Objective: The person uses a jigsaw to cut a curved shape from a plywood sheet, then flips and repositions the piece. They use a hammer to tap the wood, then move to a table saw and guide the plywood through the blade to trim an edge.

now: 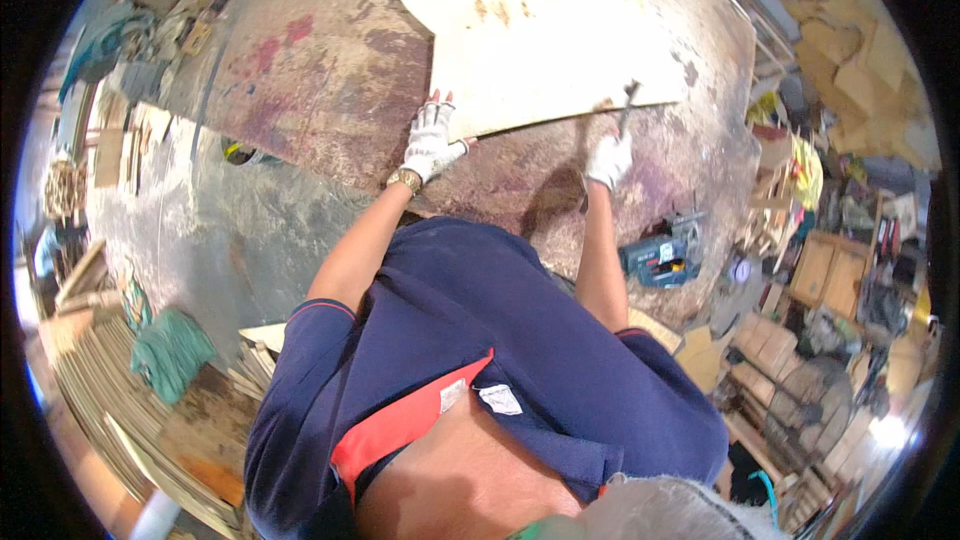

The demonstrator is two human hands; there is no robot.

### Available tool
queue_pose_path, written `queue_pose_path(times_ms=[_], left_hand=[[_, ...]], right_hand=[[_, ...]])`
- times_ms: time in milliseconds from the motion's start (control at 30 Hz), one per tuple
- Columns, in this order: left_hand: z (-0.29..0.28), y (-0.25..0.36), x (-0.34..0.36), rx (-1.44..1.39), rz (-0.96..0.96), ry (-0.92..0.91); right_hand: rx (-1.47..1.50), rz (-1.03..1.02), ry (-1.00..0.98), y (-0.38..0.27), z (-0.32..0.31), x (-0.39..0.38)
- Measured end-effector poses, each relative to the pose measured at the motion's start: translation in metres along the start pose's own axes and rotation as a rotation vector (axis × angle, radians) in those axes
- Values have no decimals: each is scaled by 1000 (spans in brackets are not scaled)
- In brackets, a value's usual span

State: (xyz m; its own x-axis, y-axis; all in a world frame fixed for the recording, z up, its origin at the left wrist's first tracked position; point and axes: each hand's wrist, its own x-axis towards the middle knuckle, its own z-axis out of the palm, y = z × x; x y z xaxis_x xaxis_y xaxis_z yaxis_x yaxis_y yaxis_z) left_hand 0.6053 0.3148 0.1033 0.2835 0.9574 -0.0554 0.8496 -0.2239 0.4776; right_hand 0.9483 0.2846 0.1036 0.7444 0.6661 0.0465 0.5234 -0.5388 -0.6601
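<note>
A pale cut board (560, 35), likely plywood, lies on the stained brown worktable (330, 90). It has a rounded lobe at its far left and a few brown marks. On its near left corner rests my left hand (433, 140), in a white glove with bare fingertips, the fingers stretched out flat. My right hand (608, 158), also gloved, is closed round a slim hammer (628, 108) beside the board's near edge. The dark head of the hammer points up and away from me; part of its handle is hidden in my grip.
A blue jigsaw (662, 258) sits on the table to the right of my right forearm. Wood scraps and a brown wooden box (830, 275) clutter the right side. Stacked thin boards (130, 400) and a green cloth (172, 352) are at the lower left.
</note>
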Motion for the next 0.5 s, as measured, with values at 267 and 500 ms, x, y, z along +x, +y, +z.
queue_pose_path(times_ms=[267,500], left_hand=[[-13,-29,-12,-419,-498,62],[-6,-20,-6,-453,-611,-62]], right_hand=[[773,460,-403,7,53,-11],[1247,930,-640,-65,85,28]])
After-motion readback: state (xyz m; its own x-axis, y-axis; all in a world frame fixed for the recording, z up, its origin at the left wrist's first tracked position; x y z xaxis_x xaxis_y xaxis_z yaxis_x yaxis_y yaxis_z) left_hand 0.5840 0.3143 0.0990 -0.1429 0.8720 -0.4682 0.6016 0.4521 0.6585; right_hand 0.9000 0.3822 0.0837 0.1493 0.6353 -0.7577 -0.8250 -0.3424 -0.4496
